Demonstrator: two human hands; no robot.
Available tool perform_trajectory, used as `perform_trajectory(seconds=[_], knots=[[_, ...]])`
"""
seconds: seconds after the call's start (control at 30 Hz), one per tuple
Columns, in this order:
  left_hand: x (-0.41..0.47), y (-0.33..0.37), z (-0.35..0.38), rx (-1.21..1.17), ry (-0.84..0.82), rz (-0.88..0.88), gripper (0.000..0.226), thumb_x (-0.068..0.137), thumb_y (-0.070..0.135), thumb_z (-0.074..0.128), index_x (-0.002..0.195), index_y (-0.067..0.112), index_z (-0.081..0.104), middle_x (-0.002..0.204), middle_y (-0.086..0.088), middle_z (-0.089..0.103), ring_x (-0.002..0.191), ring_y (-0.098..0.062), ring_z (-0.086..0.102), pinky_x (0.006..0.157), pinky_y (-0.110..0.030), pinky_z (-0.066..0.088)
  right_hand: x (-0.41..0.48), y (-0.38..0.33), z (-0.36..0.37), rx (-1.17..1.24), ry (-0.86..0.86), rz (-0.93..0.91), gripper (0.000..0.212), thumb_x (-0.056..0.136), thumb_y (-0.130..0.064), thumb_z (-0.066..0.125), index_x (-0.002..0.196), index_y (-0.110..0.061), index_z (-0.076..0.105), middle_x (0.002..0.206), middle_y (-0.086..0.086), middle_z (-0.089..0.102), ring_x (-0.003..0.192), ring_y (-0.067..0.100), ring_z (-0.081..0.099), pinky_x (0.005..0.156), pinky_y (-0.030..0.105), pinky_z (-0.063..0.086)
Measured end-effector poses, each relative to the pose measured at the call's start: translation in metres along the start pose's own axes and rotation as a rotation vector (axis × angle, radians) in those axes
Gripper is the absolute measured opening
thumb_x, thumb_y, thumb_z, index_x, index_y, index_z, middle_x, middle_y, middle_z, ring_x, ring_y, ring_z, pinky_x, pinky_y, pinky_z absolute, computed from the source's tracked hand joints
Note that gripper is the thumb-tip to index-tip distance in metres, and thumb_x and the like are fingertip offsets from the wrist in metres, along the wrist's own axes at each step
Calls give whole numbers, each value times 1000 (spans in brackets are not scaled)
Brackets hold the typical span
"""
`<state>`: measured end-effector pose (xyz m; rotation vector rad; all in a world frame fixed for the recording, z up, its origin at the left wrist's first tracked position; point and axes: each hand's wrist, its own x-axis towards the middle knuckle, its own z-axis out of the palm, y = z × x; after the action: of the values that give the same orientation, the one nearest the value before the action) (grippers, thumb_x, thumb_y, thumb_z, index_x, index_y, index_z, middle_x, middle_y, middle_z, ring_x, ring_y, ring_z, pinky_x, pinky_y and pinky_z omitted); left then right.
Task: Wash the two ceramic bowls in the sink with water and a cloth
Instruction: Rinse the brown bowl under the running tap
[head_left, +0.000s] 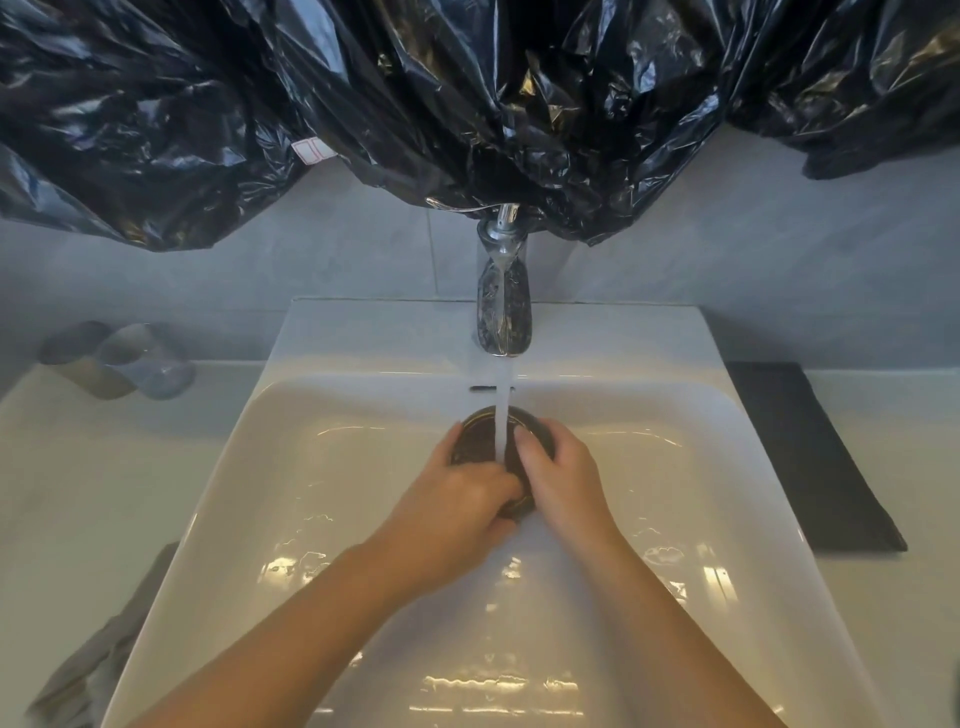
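Dark glazed bowl (475, 441) sits mid-basin in the white sink (753, 467), right under the water stream (502, 415) from the chrome tap (503, 291), which is running full. Left hand (457, 514) wraps the near-left rim, thumb up the side & fingers curled over the edge; right hand (563, 478) cups the right side, fingers curved round the wall, so both are grasping the same bowl. No cloth in either hand as far as I can see: the grey cloth (98, 654) lies draped off the counter at the sink's left edge, well apart from the hands. Progress, my read: early to mid. Bowl no. 1 is at the rinse/wetting stage w/ bare hands, and the cloth wipe is prob not done on it yet. Bowl no. 2 isn't visible anywhere (basin, counter), so can't tell if it's washed, waiting or stacked under the first. Left to do, approx: cloth scrub, final rinse, set aside, then the other bowl, tap off. Elsewhere: dark mat (810, 457) flat on the right counter, blurred cups (119, 358) at back left, black plastic sheeting (467, 104) hung over the wall above the tap
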<state>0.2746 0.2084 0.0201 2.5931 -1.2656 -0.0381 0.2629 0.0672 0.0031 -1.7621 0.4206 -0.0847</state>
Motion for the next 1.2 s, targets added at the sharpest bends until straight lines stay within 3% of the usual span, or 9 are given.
perform_trajectory(seconds=[0.07,0.2,0.37,0.43,0.57,0.73,0.87,1.03,1.2], knots=[[-5,-3,5,-102,25,-83,10,81,28,56,87,29,65,85,13,64,94,-7,59,119,-47,10,0,1,-3,-3,1,0,16,97,-25,55,107,-20,66,93,-8,68,88,10,63,64,6,44],[-16,-41,2,360,-123,75,20,81,37,56,96,30,68,105,9,65,105,-10,63,110,-68,16,5,2,-6,-56,-59,46,20,98,-27,54,112,-18,66,101,-2,68,95,17,63,69,13,45],[-2,-1,7,135,-192,-131,65,90,30,54,146,21,23,158,-4,19,147,-19,11,113,-65,-4,6,-1,2,-42,-95,78,21,98,-28,52,109,-17,66,99,0,69,87,11,64,63,14,43],[-7,-2,2,1,-165,-74,62,91,24,53,143,34,23,153,7,27,144,-10,15,112,-66,-3,8,1,-3,-33,-74,74,19,98,-27,53,107,-16,66,96,0,69,85,13,63,63,15,43],[-16,-33,-4,275,-181,61,67,69,21,73,131,31,51,135,10,55,127,-7,50,105,-74,16,10,2,-7,-59,-86,73,18,98,-29,54,108,-18,64,96,-3,67,85,12,63,62,13,43],[-5,0,0,74,-152,-88,74,85,25,57,148,32,19,158,10,18,146,-7,8,112,-66,-3,8,1,2,78,-122,153,17,99,-30,52,101,-20,67,94,-1,71,90,16,68,71,22,50],[-16,-27,-13,277,-135,39,76,60,23,80,129,34,51,131,13,59,121,-9,57,101,-75,22,8,1,4,128,-171,206,30,101,-36,47,109,-16,67,100,4,72,93,18,69,77,29,57],[-6,-4,-10,101,-188,-146,64,85,29,60,141,35,30,153,12,31,145,-6,15,111,-68,-1,7,2,15,147,-173,213,35,102,-42,44,93,-17,67,83,0,70,80,15,69,69,29,56],[-21,-39,-21,358,-190,72,65,53,38,84,115,34,64,120,12,66,110,-4,63,97,-77,25,10,8,9,105,-165,209,30,103,-35,42,99,-16,66,84,-5,67,80,12,64,59,18,46]])
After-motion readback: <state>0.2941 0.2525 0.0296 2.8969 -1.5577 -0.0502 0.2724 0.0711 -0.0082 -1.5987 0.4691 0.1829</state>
